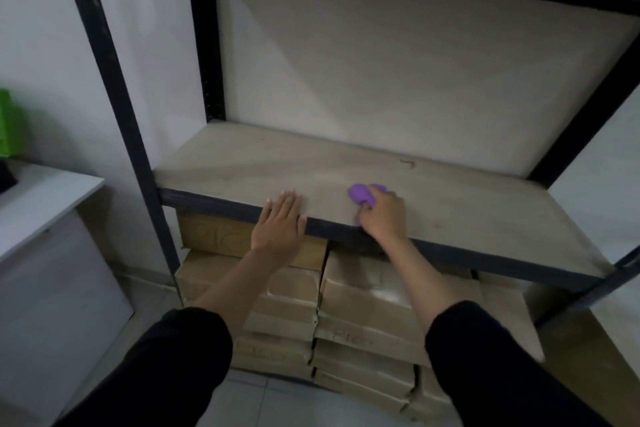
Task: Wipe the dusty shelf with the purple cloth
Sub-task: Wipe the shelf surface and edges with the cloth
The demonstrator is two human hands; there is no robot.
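The shelf (242,166) is a pale, dusty board set in a dark metal frame (117,94), with a faint curved mark in the dust toward its back right. Behind it stands a light back panel (398,55), and another dark shelf edge runs across the top of the view. A white wall (45,28) lies to the left of the frame, where a white table (38,198) stands with something green (8,125) at the picture's edge. The floor below is pale tile (249,399).

Under the shelf, brown cardboard boxes (363,291) are stacked in several layers, packed close together; handwriting shows on some, too blurred to read. Their contents cannot be seen.

The left hand (280,222) lies flat with fingers straight and close together, palm down on the front edge of the shelf, fingertips on the board. The right hand (381,215) sits just to its right, fingers curled around the purple cloth (360,193), which is bunched into a small wad and pressed against the board near the front edge, roughly at the shelf's middle. Both arms wear dark sleeves (180,364) pushed up the forearms.
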